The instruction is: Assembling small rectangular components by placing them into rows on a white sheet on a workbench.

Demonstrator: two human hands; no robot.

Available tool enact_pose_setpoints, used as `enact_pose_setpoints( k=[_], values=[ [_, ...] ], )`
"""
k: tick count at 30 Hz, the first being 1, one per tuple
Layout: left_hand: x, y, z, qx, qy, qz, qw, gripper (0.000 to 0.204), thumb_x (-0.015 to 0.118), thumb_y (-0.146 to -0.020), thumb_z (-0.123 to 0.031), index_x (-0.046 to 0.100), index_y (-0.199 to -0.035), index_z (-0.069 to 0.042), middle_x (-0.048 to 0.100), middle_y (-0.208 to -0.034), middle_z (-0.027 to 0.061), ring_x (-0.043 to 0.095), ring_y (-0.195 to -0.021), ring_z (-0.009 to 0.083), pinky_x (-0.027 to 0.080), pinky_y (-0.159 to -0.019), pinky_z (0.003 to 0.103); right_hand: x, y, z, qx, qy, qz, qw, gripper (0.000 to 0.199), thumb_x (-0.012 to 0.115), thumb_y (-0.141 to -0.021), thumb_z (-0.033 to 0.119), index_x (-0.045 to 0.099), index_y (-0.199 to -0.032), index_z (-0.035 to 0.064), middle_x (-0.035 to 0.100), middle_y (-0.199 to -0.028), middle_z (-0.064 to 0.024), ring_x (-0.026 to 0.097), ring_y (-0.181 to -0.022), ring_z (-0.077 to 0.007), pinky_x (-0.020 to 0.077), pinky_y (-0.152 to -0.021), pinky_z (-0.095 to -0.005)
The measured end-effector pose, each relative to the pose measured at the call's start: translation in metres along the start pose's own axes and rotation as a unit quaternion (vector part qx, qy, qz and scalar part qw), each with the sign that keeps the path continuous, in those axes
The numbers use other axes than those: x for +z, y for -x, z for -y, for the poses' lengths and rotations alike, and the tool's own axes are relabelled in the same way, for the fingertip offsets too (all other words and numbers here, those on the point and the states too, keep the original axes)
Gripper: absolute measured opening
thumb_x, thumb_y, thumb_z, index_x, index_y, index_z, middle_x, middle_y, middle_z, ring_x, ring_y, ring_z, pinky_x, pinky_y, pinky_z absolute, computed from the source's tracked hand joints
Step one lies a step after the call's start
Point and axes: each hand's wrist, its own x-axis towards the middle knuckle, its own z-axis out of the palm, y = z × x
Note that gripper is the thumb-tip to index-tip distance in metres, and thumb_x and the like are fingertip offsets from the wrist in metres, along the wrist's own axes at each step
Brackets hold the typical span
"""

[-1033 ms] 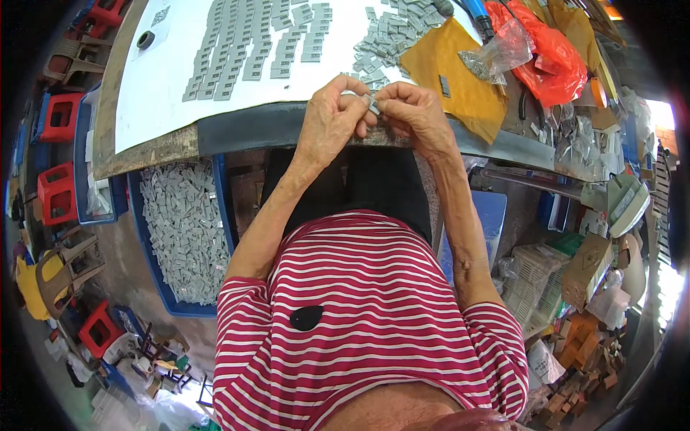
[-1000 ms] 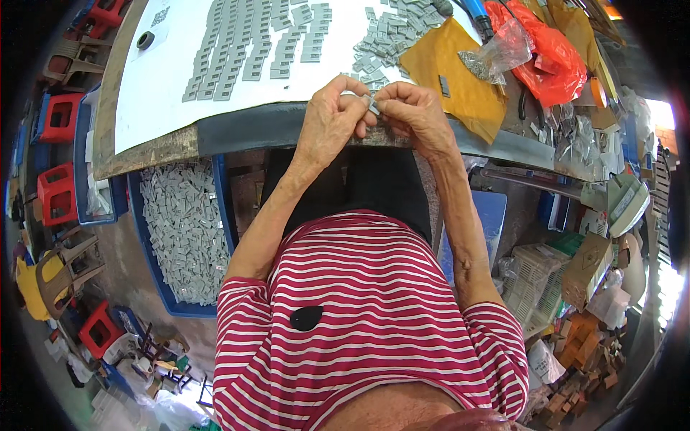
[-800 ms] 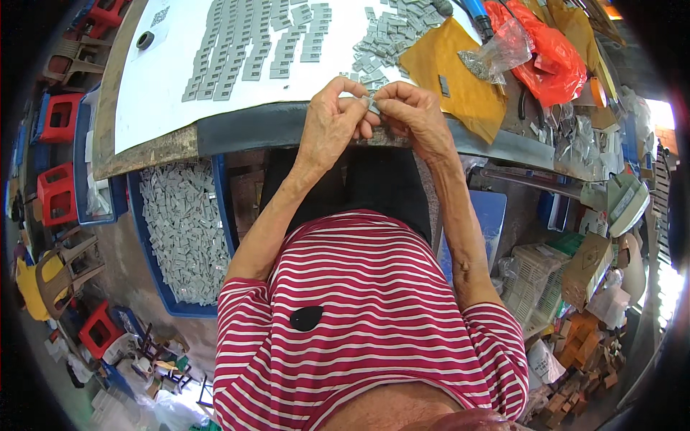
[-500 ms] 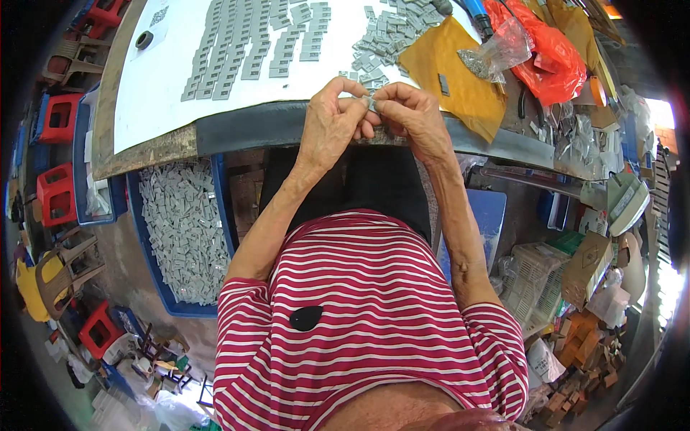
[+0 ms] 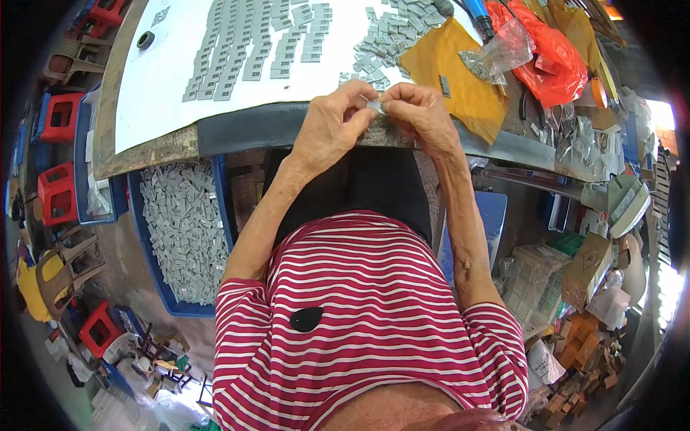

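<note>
My left hand (image 5: 332,123) and my right hand (image 5: 419,113) meet at the near edge of the table (image 5: 165,147), fingertips pinched together on one small grey plastic part (image 5: 375,106). Beyond the hands, on a white sheet (image 5: 162,79), lie rows of the same flat grey parts (image 5: 251,43), and a loose heap of them (image 5: 388,39) sits just past my right hand. Most of the held part is hidden by my fingers.
A yellow cloth (image 5: 460,72) lies right of the heap, with an orange plastic bag (image 5: 546,54) and a clear bag (image 5: 499,54) behind it. A blue crate (image 5: 154,284) full of grey parts stands on the floor at my left. Red stools (image 5: 61,115) and boxes crowd the sides.
Both hands have stayed together at the table edge, with only slight finger shifts around the small part.
</note>
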Motion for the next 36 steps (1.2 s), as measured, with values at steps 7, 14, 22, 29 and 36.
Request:
enact_pose_setpoints(
  k=[7, 14, 22, 29, 36],
  values=[
    [-0.009, 0.0, -0.005, 0.078, -0.137, 0.012, 0.987, 0.018, 0.059, -0.078, -0.006, 0.057, -0.095, 0.001, 0.062, -0.069, 0.0102, 0.059, -0.062, 0.0132, 0.046, -0.058, 0.025, 0.0, -0.004, 0.004, 0.002, 0.067, 0.038, 0.997, 0.009, 0.058, -0.077, 0.01, 0.06, -0.08, 0.0018, 0.048, -0.058, 0.0043, 0.036, -0.046, -0.0012, 0.0236, -0.04, -0.0158],
    [-0.037, -0.002, 0.01, 0.071, -0.2, -0.105, 0.972, 0.017, 0.061, -0.077, -0.008, 0.059, -0.092, 0.0, 0.062, -0.072, 0.0105, 0.057, -0.062, 0.013, 0.045, -0.058, 0.025, 0.007, -0.006, 0.002, -0.021, -0.033, 0.018, 0.999, 0.018, 0.058, -0.081, 0.011, 0.06, -0.092, -0.003, 0.054, -0.068, -0.0021, 0.041, -0.052, -0.0033, 0.0295, -0.045, -0.0153],
    [-0.056, -0.024, 0.034, 0.142, -0.353, -0.184, 0.906, 0.012, 0.062, -0.07, -0.006, 0.059, -0.08, 0.0, 0.059, -0.074, 0.0143, 0.057, -0.068, 0.0305, 0.045, -0.063, 0.037, 0.0, 0.008, 0.001, -0.014, -0.062, 0.004, 0.998, 0.016, 0.056, -0.082, 0.01, 0.06, -0.091, -0.0037, 0.054, -0.069, -0.0025, 0.042, -0.053, -0.004, 0.0319, -0.045, -0.0164],
    [-0.056, -0.025, 0.036, 0.158, -0.417, -0.161, 0.88, 0.01, 0.062, -0.07, -0.007, 0.059, -0.079, -0.003, 0.057, -0.072, 0.0098, 0.056, -0.073, 0.0271, 0.043, -0.064, 0.037, -0.007, 0.014, -0.002, -0.021, -0.072, -0.008, 0.997, 0.015, 0.056, -0.082, 0.007, 0.06, -0.091, -0.0042, 0.055, -0.07, -0.0034, 0.042, -0.052, -0.003, 0.0312, -0.043, -0.0148],
    [-0.054, -0.028, 0.03, 0.166, -0.435, -0.152, 0.872, 0.01, 0.062, -0.07, -0.002, 0.058, -0.079, -0.001, 0.058, -0.072, 0.0117, 0.057, -0.061, 0.0273, 0.045, -0.057, 0.035, -0.012, 0.02, -0.002, -0.025, -0.05, -0.028, 0.998, 0.015, 0.058, -0.08, 0.007, 0.059, -0.091, -0.0041, 0.055, -0.069, -0.0036, 0.042, -0.05, -0.003, 0.031, -0.042, -0.015]
  ],
)
